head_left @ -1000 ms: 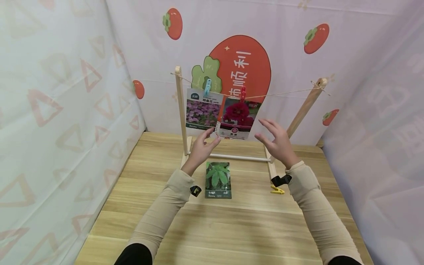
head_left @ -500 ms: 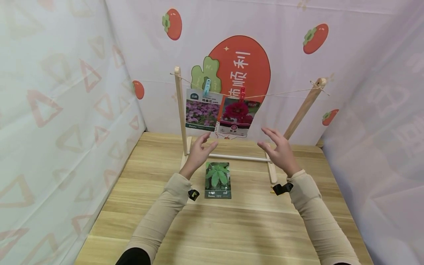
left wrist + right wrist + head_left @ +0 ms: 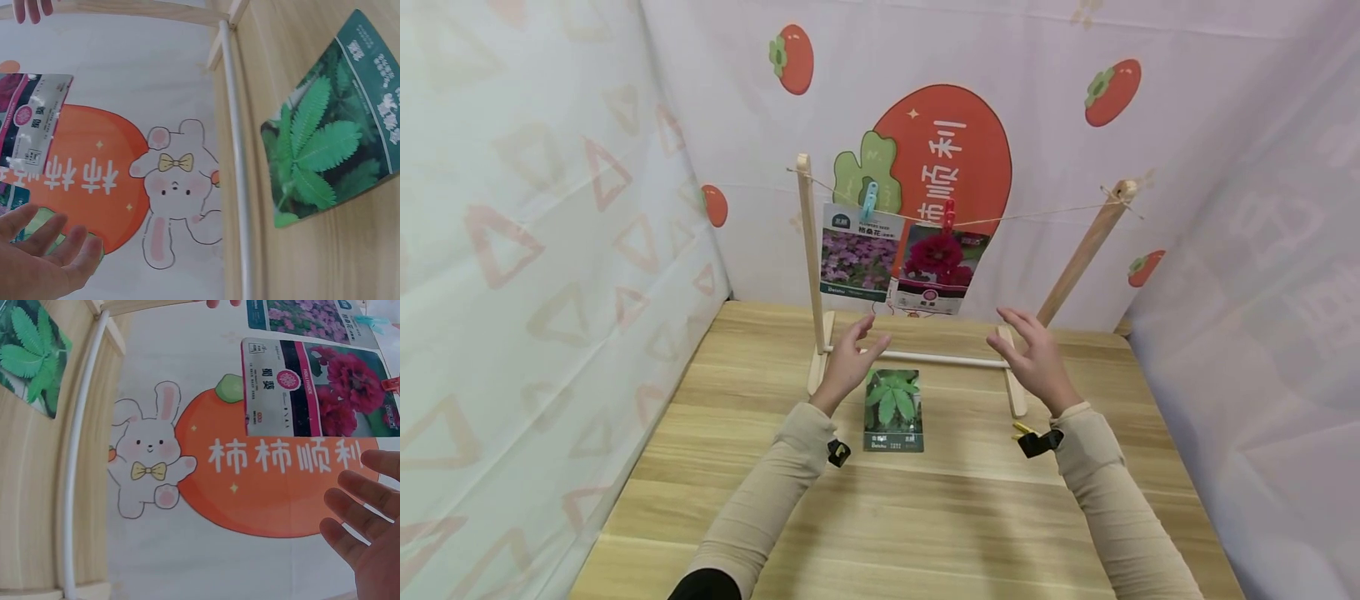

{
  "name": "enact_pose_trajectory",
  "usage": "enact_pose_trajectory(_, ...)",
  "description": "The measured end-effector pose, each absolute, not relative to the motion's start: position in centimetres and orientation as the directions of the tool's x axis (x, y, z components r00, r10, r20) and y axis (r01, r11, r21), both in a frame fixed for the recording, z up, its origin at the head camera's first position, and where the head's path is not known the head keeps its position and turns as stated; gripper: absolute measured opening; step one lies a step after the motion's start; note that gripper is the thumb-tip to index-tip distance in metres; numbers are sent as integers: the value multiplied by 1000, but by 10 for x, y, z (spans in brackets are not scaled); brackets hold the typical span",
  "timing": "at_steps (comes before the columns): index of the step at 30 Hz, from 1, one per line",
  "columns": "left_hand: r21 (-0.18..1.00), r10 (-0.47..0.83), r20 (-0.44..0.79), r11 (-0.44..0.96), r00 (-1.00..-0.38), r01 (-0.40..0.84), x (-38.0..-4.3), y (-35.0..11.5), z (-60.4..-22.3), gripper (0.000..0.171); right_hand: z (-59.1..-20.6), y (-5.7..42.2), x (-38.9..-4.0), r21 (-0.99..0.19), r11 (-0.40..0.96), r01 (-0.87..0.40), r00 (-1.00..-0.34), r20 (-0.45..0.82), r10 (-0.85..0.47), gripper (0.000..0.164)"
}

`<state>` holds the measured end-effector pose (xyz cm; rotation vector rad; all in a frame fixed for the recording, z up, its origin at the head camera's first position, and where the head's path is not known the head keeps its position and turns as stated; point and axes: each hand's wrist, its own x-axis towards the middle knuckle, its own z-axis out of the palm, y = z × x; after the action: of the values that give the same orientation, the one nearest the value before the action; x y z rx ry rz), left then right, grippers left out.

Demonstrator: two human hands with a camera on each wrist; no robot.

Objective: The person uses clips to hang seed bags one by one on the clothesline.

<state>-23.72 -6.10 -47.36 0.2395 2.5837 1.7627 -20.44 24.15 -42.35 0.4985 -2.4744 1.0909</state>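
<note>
Two seed packets hang from a string: a purple-flower packet (image 3: pixel 859 254) under a blue clothespin (image 3: pixel 870 201), and a red-flower packet (image 3: pixel 938 265) under a red clothespin (image 3: pixel 949 215). My left hand (image 3: pixel 847 363) is held below the purple-flower packet, fingers loosely bent, holding nothing. To the right, my right hand (image 3: pixel 1037 358) is raised near the frame's right post, fingers spread and free of any object. A green-leaf seed packet (image 3: pixel 893 410) lies flat on the table between my forearms. Beside my right wrist a yellow clothespin (image 3: pixel 1022 428) lies on the table, partly covered by the wrist camera.
The string (image 3: pixel 1037 215) runs between a left wooden post (image 3: pixel 810 250) and a leaning right post (image 3: pixel 1086 254). A white rod (image 3: pixel 947 358) joins the feet low down. Printed cloth walls (image 3: pixel 745 108) enclose the wooden table (image 3: pixel 925 525) at the back and sides.
Both hands have drawn down and back from the hanging packets, the right also a little to the right. The red-flower packet has swung slightly on the string.
</note>
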Motion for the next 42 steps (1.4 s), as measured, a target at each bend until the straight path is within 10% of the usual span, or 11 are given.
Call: enact_pose_trajectory(42, 914, 47, -108, 398, -993, -80, -237, -62, -555, 67, -533, 280, -173, -725, 671, -153, -984, 174, -36, 56)
